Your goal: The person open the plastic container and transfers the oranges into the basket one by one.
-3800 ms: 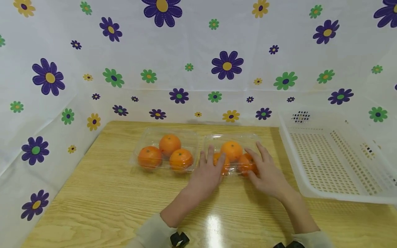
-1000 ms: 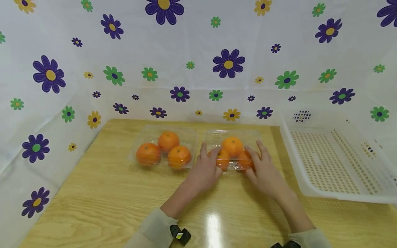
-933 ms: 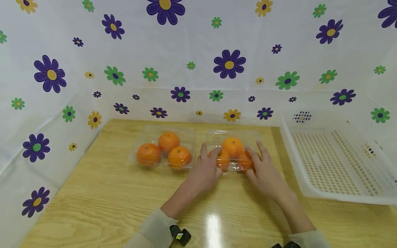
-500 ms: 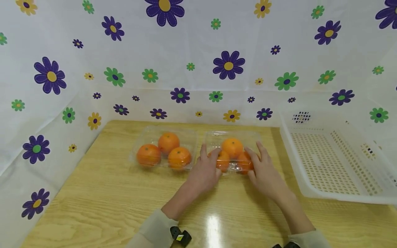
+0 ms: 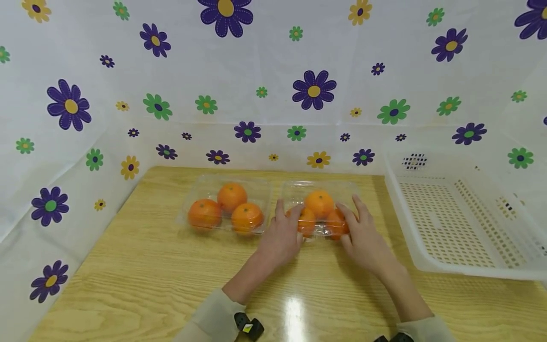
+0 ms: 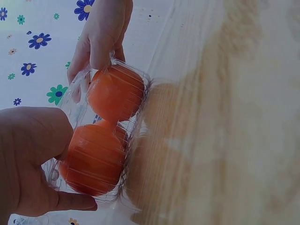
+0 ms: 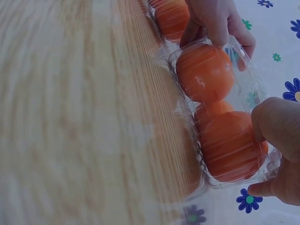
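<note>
A clear plastic fruit box (image 5: 295,190) holding three oranges (image 5: 319,203) sits on the wooden table. My left hand (image 5: 279,240) grips its left end, and my right hand (image 5: 369,244) grips the right end. In the left wrist view, the thumb and fingers of the left hand (image 6: 35,159) bend around the box's near end, beside an orange (image 6: 93,159). The right wrist view shows the right hand (image 7: 281,145) pinching the other end of the box (image 7: 241,91). Clear plastic covers the oranges; whether its lid is latched, I cannot tell.
A second clear box (image 5: 258,187) with three oranges (image 5: 205,213) stands just left of the held one. To the right is a white perforated plastic basket (image 5: 444,223). Behind the table (image 5: 171,280) hangs a white flowered cloth (image 5: 265,57).
Since the oldest frame, my left fingers have drawn in from lying spread over the box to bending at its end. The right hand has shifted slightly. Over the last second hardly anything moves.
</note>
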Tool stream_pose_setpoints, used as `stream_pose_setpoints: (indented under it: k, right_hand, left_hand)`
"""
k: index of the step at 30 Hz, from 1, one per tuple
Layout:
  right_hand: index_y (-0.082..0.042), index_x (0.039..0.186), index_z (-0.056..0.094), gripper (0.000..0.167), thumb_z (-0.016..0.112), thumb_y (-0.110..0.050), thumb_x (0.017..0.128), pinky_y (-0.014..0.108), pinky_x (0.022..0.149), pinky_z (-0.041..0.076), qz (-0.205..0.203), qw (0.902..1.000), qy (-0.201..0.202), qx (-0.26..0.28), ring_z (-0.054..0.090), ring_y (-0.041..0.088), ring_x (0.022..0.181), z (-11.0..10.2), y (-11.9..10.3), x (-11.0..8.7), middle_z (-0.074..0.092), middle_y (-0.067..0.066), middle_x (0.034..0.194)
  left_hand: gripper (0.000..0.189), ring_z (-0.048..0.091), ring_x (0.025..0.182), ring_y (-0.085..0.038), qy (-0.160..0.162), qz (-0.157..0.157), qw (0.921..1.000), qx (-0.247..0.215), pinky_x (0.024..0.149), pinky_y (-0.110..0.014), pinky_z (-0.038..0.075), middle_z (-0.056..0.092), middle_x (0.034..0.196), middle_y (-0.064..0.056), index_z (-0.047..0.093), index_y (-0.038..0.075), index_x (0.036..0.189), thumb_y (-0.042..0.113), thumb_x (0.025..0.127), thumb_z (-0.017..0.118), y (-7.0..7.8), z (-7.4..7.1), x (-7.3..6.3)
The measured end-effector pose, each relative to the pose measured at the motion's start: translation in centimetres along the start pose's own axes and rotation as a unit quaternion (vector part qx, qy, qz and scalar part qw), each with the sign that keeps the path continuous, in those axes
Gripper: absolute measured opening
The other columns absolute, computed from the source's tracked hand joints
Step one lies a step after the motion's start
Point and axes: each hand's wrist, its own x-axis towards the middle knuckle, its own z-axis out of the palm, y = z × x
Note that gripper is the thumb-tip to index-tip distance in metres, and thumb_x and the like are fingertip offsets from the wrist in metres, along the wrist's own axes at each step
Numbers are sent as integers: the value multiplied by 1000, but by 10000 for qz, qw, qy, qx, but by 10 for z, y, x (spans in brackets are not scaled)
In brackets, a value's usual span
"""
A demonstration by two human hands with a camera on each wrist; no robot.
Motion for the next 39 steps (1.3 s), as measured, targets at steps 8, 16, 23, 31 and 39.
stream_pose_setpoints:
  k: [8, 16, 23, 31, 39]
  right_hand:
    - [-10, 153, 34, 65, 52, -6, 90, 66, 93, 45, -38, 10000, 31, -23, 22, 55, 141, 1, 2, 0, 6, 26, 162]
    - [-9, 153, 34, 65, 52, -6, 90, 67, 93, 44, -69, 9999, 39, -63, 22, 55, 141, 1, 2, 0, 7, 27, 161]
    - [-8, 152, 35, 66, 52, -6, 89, 67, 91, 45, -93, 9999, 76, -53, 23, 56, 140, 1, 3, -1, 9, 28, 161]
    - [-9, 152, 35, 65, 53, -6, 89, 67, 91, 46, -17, 10000, 36, -90, 25, 57, 138, 3, 2, -2, 7, 26, 162]
    - [-9, 152, 35, 65, 52, -7, 90, 68, 93, 43, -51, 9999, 73, -89, 25, 57, 138, 3, 2, -2, 7, 26, 162]
  left_hand:
    - [63, 64, 87, -36, 52, 16, 9999, 115, 46, -27, 44, 24, 151, -36, 36, 14, 146, 7, 89, 62, 1, 2, 0]
    - [62, 63, 93, -38, 14, -73, 9999, 73, 48, -32, 47, 23, 151, -35, 35, 15, 146, 7, 89, 60, 0, 2, 0]
    - [61, 64, 94, -40, 51, 26, 9999, 94, 49, -32, 49, 23, 151, -37, 34, 14, 145, 6, 90, 59, 0, 3, -1]
    - [59, 64, 100, -45, -17, 82, 9997, 209, 52, -34, 53, 25, 149, -39, 35, 13, 146, 7, 92, 59, 1, 3, -3]
    - [57, 64, 100, -43, -11, -13, 9996, 295, 52, -35, 55, 25, 150, -38, 37, 16, 145, 8, 94, 59, 0, 4, -2]
